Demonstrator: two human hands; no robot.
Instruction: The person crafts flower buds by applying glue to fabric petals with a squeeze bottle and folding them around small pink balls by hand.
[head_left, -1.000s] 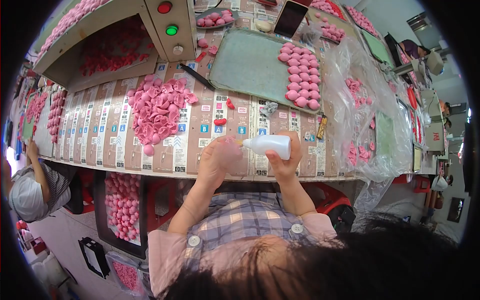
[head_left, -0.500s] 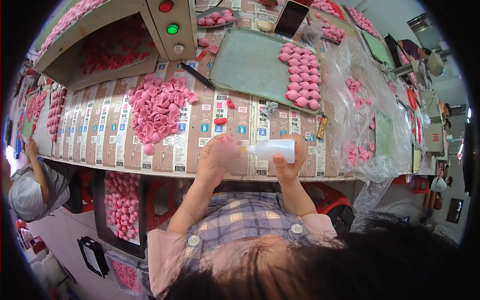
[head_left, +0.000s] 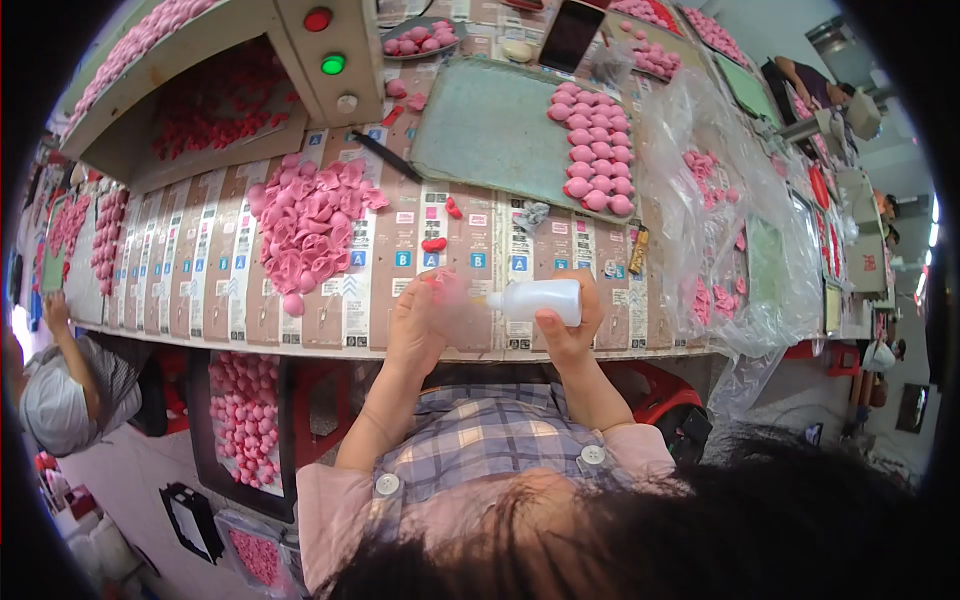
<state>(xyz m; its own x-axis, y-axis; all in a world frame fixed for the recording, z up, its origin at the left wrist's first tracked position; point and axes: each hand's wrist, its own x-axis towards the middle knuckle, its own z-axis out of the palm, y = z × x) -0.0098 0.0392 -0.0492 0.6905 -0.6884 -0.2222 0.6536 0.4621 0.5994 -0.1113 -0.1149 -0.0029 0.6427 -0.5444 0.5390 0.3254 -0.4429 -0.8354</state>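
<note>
My left hand (head_left: pixel 414 322) is closed on a small pink piece (head_left: pixel 446 286), which shows at the fingertips; its outline is blurred. My right hand (head_left: pixel 573 322) is wrapped round a white squeeze bottle (head_left: pixel 540 300). The bottle lies sideways in the air, its thin yellowish nozzle pointing left at the pink piece; whether they touch I cannot tell. Just beyond my left hand, two small red pieces rest on the table, the nearer red piece (head_left: pixel 433 245) close to my fingers. Farther left lies a heap of hollow pink pieces (head_left: pixel 312 220).
A grey-green tray (head_left: pixel 480 120) bears rows of round pink pieces (head_left: pixel 600 150) on its right side. A black-handled tool (head_left: pixel 386 155) lies by the tray. Left stands a metal box (head_left: pixel 340 120) with lit buttons. Clear plastic sheeting (head_left: pixel 670 190) drapes over the table's right. Another person (head_left: pixel 80 390) sits at far left.
The view has shifted slightly, so the table things appear a little farther left. Both hands keep their hold, with the bottle still aimed at the pink piece.
</note>
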